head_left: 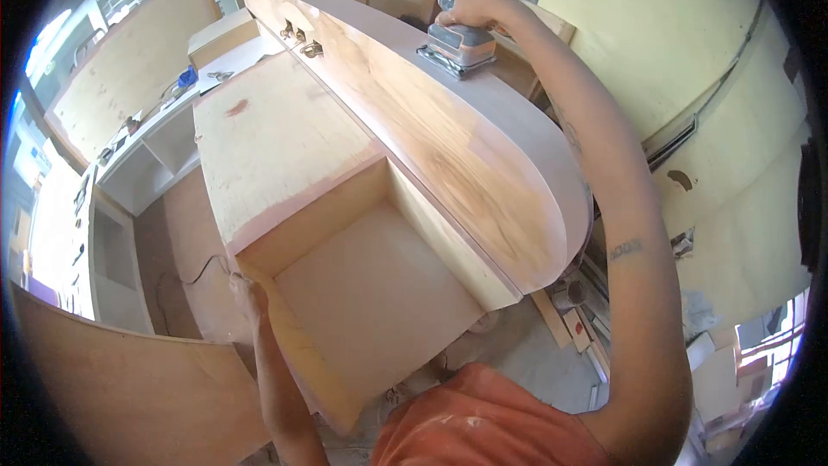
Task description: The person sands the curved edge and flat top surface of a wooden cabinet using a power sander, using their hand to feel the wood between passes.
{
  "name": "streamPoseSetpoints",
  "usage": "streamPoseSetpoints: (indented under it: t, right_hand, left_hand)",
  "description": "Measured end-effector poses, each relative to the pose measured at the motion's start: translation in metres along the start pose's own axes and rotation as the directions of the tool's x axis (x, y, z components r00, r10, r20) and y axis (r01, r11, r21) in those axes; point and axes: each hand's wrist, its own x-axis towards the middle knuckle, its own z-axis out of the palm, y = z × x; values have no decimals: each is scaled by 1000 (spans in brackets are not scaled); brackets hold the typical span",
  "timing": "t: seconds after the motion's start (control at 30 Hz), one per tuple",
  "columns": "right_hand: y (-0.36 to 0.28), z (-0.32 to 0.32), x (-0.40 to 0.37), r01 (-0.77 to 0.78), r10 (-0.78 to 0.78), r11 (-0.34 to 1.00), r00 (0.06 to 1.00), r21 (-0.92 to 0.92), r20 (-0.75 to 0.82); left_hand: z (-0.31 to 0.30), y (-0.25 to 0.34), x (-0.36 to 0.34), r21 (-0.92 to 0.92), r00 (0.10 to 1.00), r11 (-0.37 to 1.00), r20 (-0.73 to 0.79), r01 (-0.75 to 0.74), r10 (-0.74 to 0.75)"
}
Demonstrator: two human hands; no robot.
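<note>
My right hand (479, 2) is wrapped around the top of an electric sander (461, 45), at the upper middle of the head view. The sander's flat pad rests on the grey-coated top edge of a long, curved wooden panel (431, 138). The panel's side shows bare wood grain with pale patches. Low on the left, my left hand (247, 295) is closed beside the rim of an open wooden box section (379, 285). A thin dark cord (203, 271) runs up to its fingers. The fingertips are partly hidden.
A flat wooden top (276, 138) adjoins the box section. Metal fittings (302, 39) sit in the panel's side. White shelving (159, 160) stands at left, a brown board (129, 371) at lower left. Wood offcuts (578, 328) lie on the floor; large pale sheets (690, 52) stand at right.
</note>
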Motion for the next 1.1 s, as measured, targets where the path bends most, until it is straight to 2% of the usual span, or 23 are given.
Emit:
streamPoseSetpoints:
  t: [0.1,0.17,0.3,0.37,0.4,0.43,0.47,0.53,0.57,0.6,0.67,0.7,0.73,0.77,0.83,0.87,0.9,0.93,0.97,1.0,1.03,1.07,1.1]
  right_hand:
    - [-11,8,29,-33,33,999,999,-1,-1]
    - [-11,16,48,-41,41,999,999,-8,1]
    - [-11,19,57,7,-7,1000,1000,24,-3]
    - [-11,13,38,0,0,999,1000,47,-7]
    - [-12,5,22,-3,3,1000,1000,31,-8]
    - [-12,0,8,-5,5,1000,1000,15,-8]
    - [-6,1,-3,-16,16,1000,1000,12,-6]
    - [12,-1,-25,11,-11,1000,999,-4,-38]
    - [18,-6,-41,-3,2,1000,999,-7,-38]
    - [23,-15,-60,-9,10,999,1000,32,-17]
    - [28,-27,-97,-29,28,998,1000,62,8]
    - [30,-30,-114,-32,35,996,999,89,-28]
    - [30,-35,-130,-35,42,993,997,115,-62]
    - [29,-40,-146,-46,53,993,997,107,-59]
    - [27,-52,-174,-100,104,989,994,106,-35]
    - [30,-52,-186,-107,111,989,993,98,-35]
    - [34,-49,-198,-81,93,990,991,117,-101]
    - [36,-47,-211,-53,76,989,983,137,-164]
    - [38,-47,-224,-58,79,990,983,131,-163]
    - [38,-48,-238,-82,108,986,978,147,-177]
    - [37,-48,-251,-106,137,981,972,164,-190]
    - [36,-48,-266,-109,139,981,972,159,-191]
    - [35,-47,-281,-162,198,969,960,187,-196]
  left_hand:
    - [-10,15,-6,26,997,997,3,74,-74]
    - [-4,7,-8,1,998,1000,-59,-28,28]
    - [-4,4,-2,-1,999,1000,-46,-27,27]
    - [21,-39,22,319,987,939,130,-129,92]
    - [50,-74,31,38,991,993,80,-113,110]
    - [76,-104,39,-273,991,955,29,-116,128]
    - [97,-128,44,-532,989,836,-21,-135,146]
    - [58,-71,30,-113,991,986,-80,-120,111]
    - [29,-28,19,102,990,991,-109,-82,93]
    - [34,-32,23,97,989,991,-102,-94,104]
    - [53,-51,36,151,866,934,-353,-322,356]
    - [54,-50,39,143,865,932,-347,-333,362]
    - [52,-47,40,383,868,846,-181,-372,463]
    - [50,-45,40,587,858,692,6,-419,514]
    - [46,-40,42,821,805,239,376,-519,459]
    - [45,-37,43,831,772,-20,525,-556,357]
    - [51,-42,47,828,768,-15,527,-561,364]
    - [56,-51,54,851,811,105,442,-514,383]
    - [63,-58,57,859,851,226,353,-459,390]
    - [60,-52,50,856,849,230,354,-463,393]
    - [52,-40,39,622,928,712,67,-327,368]
    - [46,-31,31,165,969,974,-165,-157,184]
    - [48,-33,33,160,969,974,-164,-158,184]
